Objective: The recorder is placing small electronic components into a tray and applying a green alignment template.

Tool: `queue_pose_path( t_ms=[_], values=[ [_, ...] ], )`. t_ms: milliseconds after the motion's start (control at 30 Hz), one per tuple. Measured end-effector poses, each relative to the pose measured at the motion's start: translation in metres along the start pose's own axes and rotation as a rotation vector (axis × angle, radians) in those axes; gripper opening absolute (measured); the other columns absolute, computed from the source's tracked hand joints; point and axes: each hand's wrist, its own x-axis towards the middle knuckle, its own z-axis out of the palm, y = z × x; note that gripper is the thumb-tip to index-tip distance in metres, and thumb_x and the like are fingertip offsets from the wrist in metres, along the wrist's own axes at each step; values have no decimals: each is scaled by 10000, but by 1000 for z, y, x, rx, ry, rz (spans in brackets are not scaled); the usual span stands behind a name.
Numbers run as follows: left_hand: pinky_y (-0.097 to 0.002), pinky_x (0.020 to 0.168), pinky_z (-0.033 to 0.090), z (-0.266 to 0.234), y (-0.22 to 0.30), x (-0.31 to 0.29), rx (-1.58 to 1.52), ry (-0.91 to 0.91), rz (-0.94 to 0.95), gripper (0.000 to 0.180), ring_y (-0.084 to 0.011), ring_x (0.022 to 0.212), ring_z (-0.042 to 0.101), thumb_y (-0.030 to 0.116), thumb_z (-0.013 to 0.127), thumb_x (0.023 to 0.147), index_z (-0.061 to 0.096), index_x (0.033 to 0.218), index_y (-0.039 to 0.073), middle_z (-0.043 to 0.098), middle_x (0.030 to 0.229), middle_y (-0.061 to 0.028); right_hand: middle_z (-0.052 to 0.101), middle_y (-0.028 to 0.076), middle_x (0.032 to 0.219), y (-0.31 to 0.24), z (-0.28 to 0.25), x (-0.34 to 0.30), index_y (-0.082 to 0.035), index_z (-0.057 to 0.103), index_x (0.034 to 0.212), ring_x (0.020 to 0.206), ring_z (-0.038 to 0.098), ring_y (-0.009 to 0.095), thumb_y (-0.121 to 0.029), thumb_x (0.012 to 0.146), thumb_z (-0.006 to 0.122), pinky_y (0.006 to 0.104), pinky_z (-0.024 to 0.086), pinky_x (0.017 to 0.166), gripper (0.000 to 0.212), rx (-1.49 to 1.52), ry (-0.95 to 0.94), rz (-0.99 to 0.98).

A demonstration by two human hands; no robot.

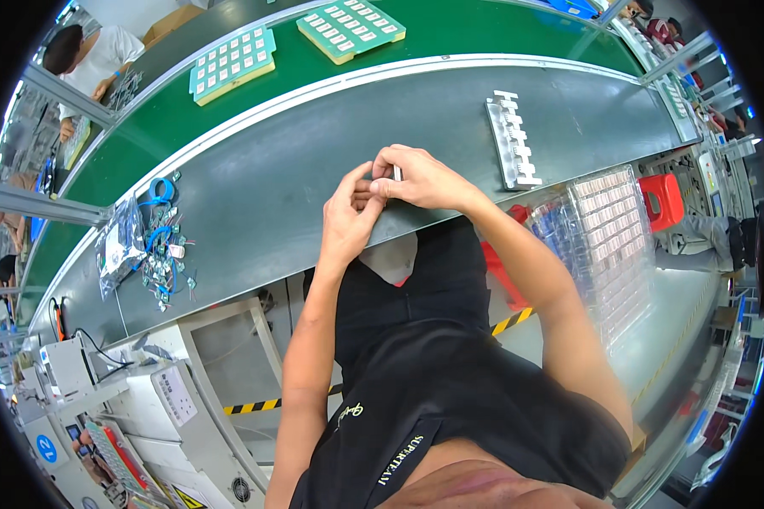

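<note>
Near the front edge of the grey worktable (297,204), my two hands meet. My right hand (416,176) is closed in a pinch around a small whitish-metallic piece (397,173), most of it hidden by the fingers. Against it, the fingers of my left hand (348,208) are curled in, and what they hold, if anything, is out of sight. To the right of my hands lies a white toothed holder strip (511,140). Off to the left sits a tangle of small green boards with blue and dark wires (165,254), beside a silvery plastic bag (119,246).
Behind the table runs a green conveyor belt (450,38) carrying two trays (233,64) of small white pieces. Clear plastic trays (607,229) of parts stand at the right, by a red plastic container (660,202). White machines (165,407) stand lower left. A co-worker (102,59) sits across the belt.
</note>
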Motion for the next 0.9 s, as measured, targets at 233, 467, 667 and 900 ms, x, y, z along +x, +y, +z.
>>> queue_pose_path(
  t_ms=[233, 467, 667, 900],
  values=[
    [-277, 738, 558, -8, -10, 12, -98, 69, -45, 377, -134, 806, 658, -44, 481, 923, 591, 1284, -33, 688, 983, -108, 557, 172, 1015, 33, 11, -4, -29, 563, 1111, 953, 572, 328, -23, 888, 518, 400, 488, 863, 227, -166, 353, -68],
    [-311, 739, 553, -1, 3, 13, 234, 85, -20, 288, -180, 811, 686, 76, 642, 854, 698, 1131, 21, 653, 1016, -128, 619, 136, 1012, 33, 15, -5, -56, 603, 1229, 918, 623, 296, 11, 876, 554, 390, 506, 828, 363, -227, 348, -103],
    [-415, 854, 504, 0, 4, 19, 561, 121, 132, 333, -326, 973, 595, 98, 702, 822, 648, 1146, 46, 600, 1106, -150, 642, 144, 1058, 24, 19, -15, -28, 601, 1188, 950, 634, 302, -35, 881, 617, 384, 513, 842, 307, -184, 465, -3],
    [-411, 915, 482, -4, -3, 32, 800, 3, 413, 365, -328, 1057, 582, 136, 704, 858, 627, 1209, 68, 611, 1214, -124, 643, 171, 1066, 28, 11, -16, -21, 624, 1116, 1008, 624, 351, -69, 857, 661, 442, 496, 890, 265, -182, 378, 87]
  ],
)
